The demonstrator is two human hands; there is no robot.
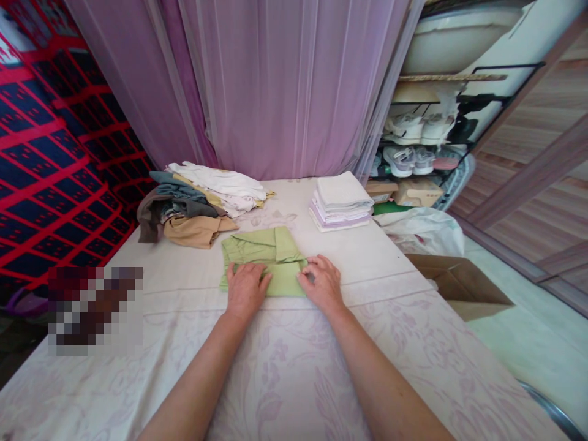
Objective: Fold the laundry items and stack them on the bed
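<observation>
A light-green garment [257, 245] lies folded on the cloth-covered table [285, 355], with gathers along its left side and a flap lying across its top; its exact kind is hidden by the folds. My left hand [247, 286] holds the near left part, fingers curled over the fabric and thumb apart. At the right edge, my right hand [323, 283] pinches the cloth between thumb and fingers.
Rumpled clothes [197, 199] are heaped at the back left. A neat stack of folded cloths [343, 202] sits at the back right. Beyond the right edge are a cardboard box [459, 282] and a shoe rack [427, 144]. Purple curtains [285, 86] hang behind.
</observation>
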